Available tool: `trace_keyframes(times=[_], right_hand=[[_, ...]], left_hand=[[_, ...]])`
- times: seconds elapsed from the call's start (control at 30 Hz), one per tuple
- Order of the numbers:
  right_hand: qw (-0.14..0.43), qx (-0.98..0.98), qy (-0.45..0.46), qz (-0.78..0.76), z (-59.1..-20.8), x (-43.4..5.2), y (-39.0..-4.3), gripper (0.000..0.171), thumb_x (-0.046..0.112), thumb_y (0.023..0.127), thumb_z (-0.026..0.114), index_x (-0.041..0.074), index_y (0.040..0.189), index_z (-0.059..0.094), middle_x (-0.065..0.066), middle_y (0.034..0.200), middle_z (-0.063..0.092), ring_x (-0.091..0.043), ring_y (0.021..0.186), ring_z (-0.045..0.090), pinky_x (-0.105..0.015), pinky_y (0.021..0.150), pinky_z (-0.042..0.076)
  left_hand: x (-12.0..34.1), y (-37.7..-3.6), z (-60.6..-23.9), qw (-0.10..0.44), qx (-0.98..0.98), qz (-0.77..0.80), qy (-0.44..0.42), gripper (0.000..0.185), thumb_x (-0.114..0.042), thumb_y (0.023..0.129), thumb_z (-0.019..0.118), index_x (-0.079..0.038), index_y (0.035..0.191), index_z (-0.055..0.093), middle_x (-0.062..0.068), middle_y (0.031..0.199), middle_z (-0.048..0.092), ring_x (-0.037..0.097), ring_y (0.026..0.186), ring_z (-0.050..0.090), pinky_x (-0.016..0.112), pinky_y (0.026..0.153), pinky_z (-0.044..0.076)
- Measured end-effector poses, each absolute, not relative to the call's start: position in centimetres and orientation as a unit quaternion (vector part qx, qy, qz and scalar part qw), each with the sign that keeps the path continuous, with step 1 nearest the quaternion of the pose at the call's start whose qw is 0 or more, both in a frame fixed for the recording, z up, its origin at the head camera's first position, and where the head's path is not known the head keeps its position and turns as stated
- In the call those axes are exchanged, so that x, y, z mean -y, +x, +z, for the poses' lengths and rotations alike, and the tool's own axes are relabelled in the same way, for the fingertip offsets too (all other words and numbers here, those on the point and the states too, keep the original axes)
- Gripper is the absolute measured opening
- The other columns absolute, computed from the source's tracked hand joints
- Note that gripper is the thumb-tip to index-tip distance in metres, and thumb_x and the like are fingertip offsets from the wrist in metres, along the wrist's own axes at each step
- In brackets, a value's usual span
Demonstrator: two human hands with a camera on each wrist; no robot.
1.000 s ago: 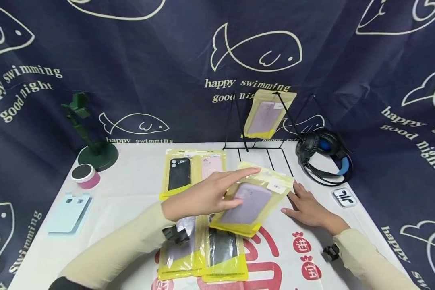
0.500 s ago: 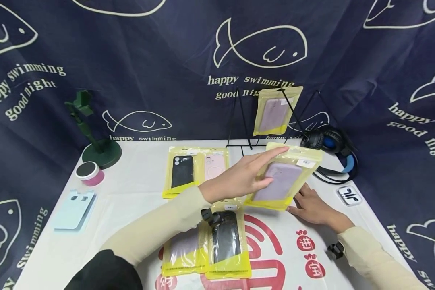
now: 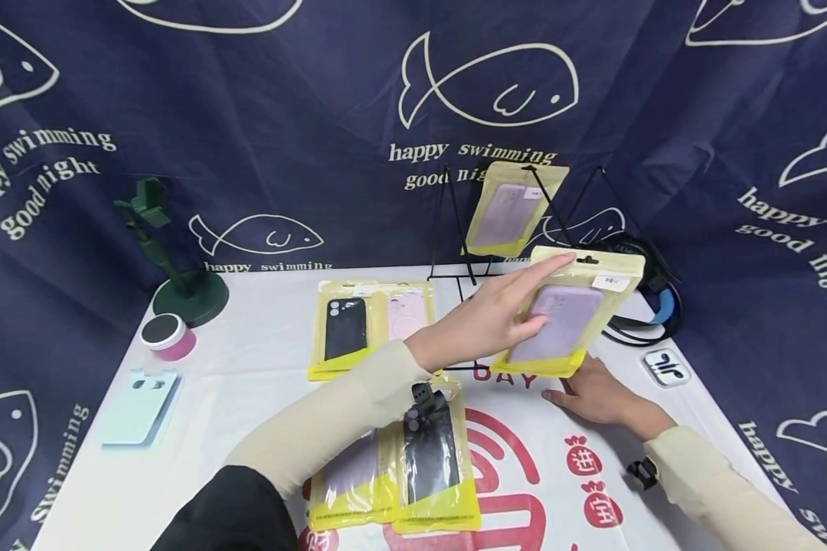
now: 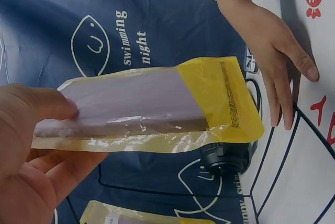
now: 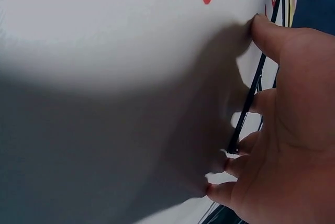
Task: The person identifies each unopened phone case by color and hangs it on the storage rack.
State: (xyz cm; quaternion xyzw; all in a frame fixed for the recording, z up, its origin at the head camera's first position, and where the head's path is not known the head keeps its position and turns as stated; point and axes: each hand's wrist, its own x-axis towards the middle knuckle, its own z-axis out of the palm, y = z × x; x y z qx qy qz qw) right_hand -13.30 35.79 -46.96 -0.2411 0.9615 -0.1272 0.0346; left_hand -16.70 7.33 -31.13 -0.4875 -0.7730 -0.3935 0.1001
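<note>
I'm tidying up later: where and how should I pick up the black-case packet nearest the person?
Probably pinch the black-case packet by its yellow lower right corner, coming from the person's right. It lies flat, and that side is free; its left edge meets the lavender-case packet, and the left sleeve crosses near its top.

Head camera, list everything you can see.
Held packet: one, yellow, left hand
Hanging packet: one, yellow, rack
Lying packets: four, yellow, table
Rack: one, black, back
Headphones: one, black, right
Small case: one, white, right
Holder: one, pale blue, left
Jar: one, pink, left
Stand: one, green, left
Table: one, white, below
Backdrop: one, navy, behind
Sleeves: two, cream, forearms
Wrist cameras: two, black, wrists
Left hand: one, bare, holding packet
Right hand: one, bare, at rack's base
</note>
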Motion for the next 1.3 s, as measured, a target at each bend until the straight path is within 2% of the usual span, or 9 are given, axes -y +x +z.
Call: trace_keyframes(times=[0.13, 0.23, 0.37, 0.53, 0.7, 0.9, 1.03, 1.3], right_hand=[[0.040, -0.965, -0.222, -0.132, -46.7, -35.8, -13.0, 0.076, 0.046, 0.089, 0.070, 0.017, 0.152, 0.041, -0.025, 0.153, 0.037, -0.050, 0.137, 0.036, -0.070, 0.101, 0.033], [0.054, -0.969, -0.203, -0.131, -46.4, -35.6, -12.8, 0.079, 0.048, 0.090, 0.068, 0.009, 0.153, 0.040, -0.027, 0.155, 0.031, -0.052, 0.140, 0.030, -0.072, 0.106, 0.028], [0.076, -0.972, -0.189, -0.120, -46.4, -35.3, -12.8, 0.081, 0.049, 0.091, 0.066, 0.003, 0.152, 0.040, -0.029, 0.158, 0.027, -0.052, 0.145, 0.024, -0.074, 0.108, 0.024], [0.114, -0.974, -0.162, -0.108, -45.9, -34.9, -12.9, 0.085, 0.052, 0.093, 0.063, 0.000, 0.154, 0.035, -0.035, 0.161, 0.017, -0.057, 0.147, 0.016, -0.075, 0.112, 0.019], [0.126, -0.974, -0.159, -0.099, -45.9, -34.9, -12.9, 0.087, 0.053, 0.095, 0.059, -0.002, 0.155, 0.031, -0.039, 0.160, 0.013, -0.061, 0.145, 0.015, -0.075, 0.112, 0.020], [0.128, -0.974, -0.156, -0.100, -45.8, -34.9, -13.1, 0.087, 0.054, 0.094, 0.059, -0.001, 0.155, 0.031, -0.039, 0.160, 0.013, -0.061, 0.145, 0.016, -0.074, 0.112, 0.021], [0.133, -0.974, -0.151, -0.102, -45.7, -34.9, -13.2, 0.088, 0.055, 0.094, 0.060, -0.001, 0.155, 0.031, -0.039, 0.160, 0.012, -0.060, 0.145, 0.015, -0.073, 0.113, 0.020], [0.146, -0.973, -0.140, -0.107, -45.7, -34.9, -13.2, 0.090, 0.057, 0.093, 0.060, 0.000, 0.156, 0.029, -0.038, 0.161, 0.010, -0.060, 0.146, 0.013, -0.073, 0.114, 0.017]], left_hand=[[-8.0, -17.2, -31.3, 0.107, 0.776, -0.399, -0.477, 0.073, -0.009, 0.094, 0.064, -0.011, 0.158, 0.027, 0.007, 0.130, 0.060, 0.010, 0.083, 0.053, 0.013, 0.070, 0.042], [-8.2, -17.4, -31.7, 0.122, 0.780, -0.394, -0.471, 0.071, -0.008, 0.095, 0.063, -0.011, 0.157, 0.029, 0.007, 0.122, 0.063, 0.011, 0.088, 0.054, 0.012, 0.075, 0.043], [-8.1, -17.5, -32.3, 0.140, 0.786, -0.376, -0.471, 0.070, -0.008, 0.095, 0.063, -0.009, 0.157, 0.029, 0.005, 0.110, 0.063, 0.011, 0.086, 0.054, 0.012, 0.075, 0.042], [-7.9, -17.9, -33.0, 0.156, 0.795, -0.366, -0.458, 0.071, -0.010, 0.097, 0.061, -0.010, 0.158, 0.026, 0.003, 0.104, 0.061, 0.011, 0.083, 0.052, 0.015, 0.077, 0.042], [-8.2, -18.8, -33.3, 0.162, 0.799, -0.374, -0.442, 0.067, -0.006, 0.099, 0.053, -0.010, 0.159, 0.023, 0.005, 0.100, 0.061, 0.013, 0.084, 0.052, 0.016, 0.077, 0.043], [-8.5, -20.2, -33.0, 0.207, 0.801, -0.343, -0.446, 0.067, 0.003, 0.094, 0.049, -0.001, 0.156, 0.027, 0.006, 0.087, 0.057, 0.015, 0.077, 0.050, 0.019, 0.073, 0.043], [-8.7, -21.3, -32.4, 0.205, 0.815, -0.317, -0.440, 0.064, 0.003, 0.095, 0.048, -0.001, 0.156, 0.027, 0.009, 0.091, 0.060, 0.018, 0.078, 0.053, 0.024, 0.075, 0.047], [-8.6, -23.9, -31.9, 0.178, 0.843, -0.297, -0.413, 0.069, 0.002, 0.096, 0.050, -0.004, 0.158, 0.021, 0.014, 0.103, 0.062, 0.023, 0.092, 0.057, 0.030, 0.087, 0.050]])
